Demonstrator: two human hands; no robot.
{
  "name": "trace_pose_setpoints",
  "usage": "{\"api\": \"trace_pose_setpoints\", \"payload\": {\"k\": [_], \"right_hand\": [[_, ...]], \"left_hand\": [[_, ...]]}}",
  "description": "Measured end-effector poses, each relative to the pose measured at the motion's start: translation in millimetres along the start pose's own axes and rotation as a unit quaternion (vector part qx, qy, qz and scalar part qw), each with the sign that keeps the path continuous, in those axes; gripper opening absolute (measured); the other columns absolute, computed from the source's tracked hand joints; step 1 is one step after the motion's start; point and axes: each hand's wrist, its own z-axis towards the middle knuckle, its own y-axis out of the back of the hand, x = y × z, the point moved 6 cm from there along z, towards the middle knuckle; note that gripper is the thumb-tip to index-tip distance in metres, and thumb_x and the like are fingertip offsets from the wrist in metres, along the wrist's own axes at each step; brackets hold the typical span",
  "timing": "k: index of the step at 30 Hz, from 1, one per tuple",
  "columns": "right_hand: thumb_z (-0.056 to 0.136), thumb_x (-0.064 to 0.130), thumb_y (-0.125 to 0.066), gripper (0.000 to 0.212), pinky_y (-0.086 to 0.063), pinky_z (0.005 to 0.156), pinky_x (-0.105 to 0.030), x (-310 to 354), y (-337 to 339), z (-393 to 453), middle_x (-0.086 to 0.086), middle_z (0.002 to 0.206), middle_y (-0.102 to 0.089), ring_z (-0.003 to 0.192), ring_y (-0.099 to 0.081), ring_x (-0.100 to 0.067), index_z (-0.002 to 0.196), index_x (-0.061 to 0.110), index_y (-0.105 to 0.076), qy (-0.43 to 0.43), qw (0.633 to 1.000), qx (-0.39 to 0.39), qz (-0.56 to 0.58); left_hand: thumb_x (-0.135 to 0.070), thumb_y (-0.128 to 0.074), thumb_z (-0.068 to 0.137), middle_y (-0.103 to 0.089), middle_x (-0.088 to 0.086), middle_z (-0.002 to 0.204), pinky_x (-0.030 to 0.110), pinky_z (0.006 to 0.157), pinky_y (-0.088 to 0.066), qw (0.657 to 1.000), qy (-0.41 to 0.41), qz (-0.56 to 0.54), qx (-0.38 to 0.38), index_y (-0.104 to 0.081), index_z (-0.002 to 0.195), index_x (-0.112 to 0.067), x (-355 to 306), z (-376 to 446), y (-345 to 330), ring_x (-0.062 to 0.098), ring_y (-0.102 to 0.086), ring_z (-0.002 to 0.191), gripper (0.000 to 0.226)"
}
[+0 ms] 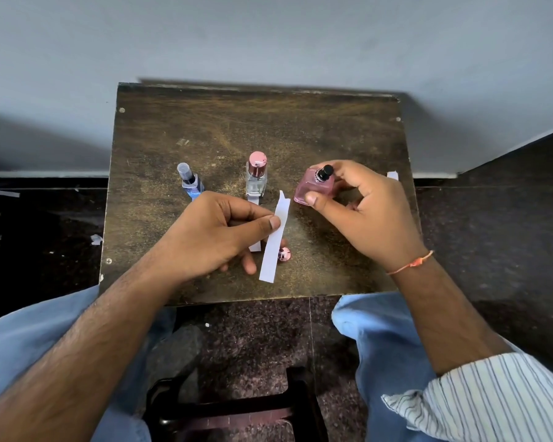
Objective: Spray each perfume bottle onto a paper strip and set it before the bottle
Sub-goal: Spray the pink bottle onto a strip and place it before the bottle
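Both hands work above the wooden table (pixel 160 138). Left hand (pixel 211 237) pinches a paper strip (pixel 276 240), long axis running away from the person. Right hand (pixel 364 212) grips the pink perfume bottle (pixel 313 189), its black nozzle (pixel 324 172) tilted up and away.

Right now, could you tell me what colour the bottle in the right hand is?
Pink bottle, black nozzle; head view.

A white paper strip (pixel 274 240), a pink bottle (pixel 313 188) with a black nozzle, a blue bottle (pixel 190 181), a scuffed dark-brown worktop (pixel 237 132), a white blue-striped sleeve (pixel 498 397), light-blue jeans (pixel 387 333).
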Motion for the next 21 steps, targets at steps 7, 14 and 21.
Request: {"api": "trace_pose_setpoints", "payload": {"k": [7, 14, 21], "right_hand": [[0.104, 0.013, -0.069, 0.035, -0.068, 0.079, -0.043, -2, -11, -1, 0.0, 0.116, -0.08, 0.101, -0.079, -0.024, 0.139, 0.018, -0.069, -0.146, 0.942, 0.071, 0.292], [0.109, 0.026, -0.05, 0.04, -0.044, 0.041, -0.025, 10, -20, -6, -0.002, 0.105, -0.066, 0.068, -0.069, -0.027, 0.147, 0.018, -0.06, -0.208, 0.845, 0.135, 0.473], [0.105, 0.023, -0.05, 0.033, -0.034, 0.048, -0.027, 15, -21, -5, -0.009, 0.097, -0.066, 0.068, -0.059, -0.027, 0.137, 0.02, -0.057, -0.195, 0.835, 0.156, 0.491]], "left_hand": [[-0.025, -0.071, 0.104, -0.08, -0.01, 0.068, 0.019, 0.038, -0.041, 1.0, -0.007, 0.004, 0.003, -0.084, 0.101, -0.018, -2, -2, 2, 0.007, -0.068, 0.046, 0.015], [-0.024, -0.069, 0.105, -0.074, -0.012, 0.055, 0.015, 0.037, -0.036, 1.0, -0.009, 0.0, -0.004, -0.083, 0.102, -0.014, -6, -2, 4, 0.001, -0.057, 0.035, 0.017], [-0.027, -0.071, 0.104, -0.078, -0.01, 0.063, 0.017, 0.038, -0.037, 1.0, -0.017, -0.002, 0.001, -0.084, 0.099, -0.019, -4, -1, 3, 0.005, -0.064, 0.043, 0.016]]}}
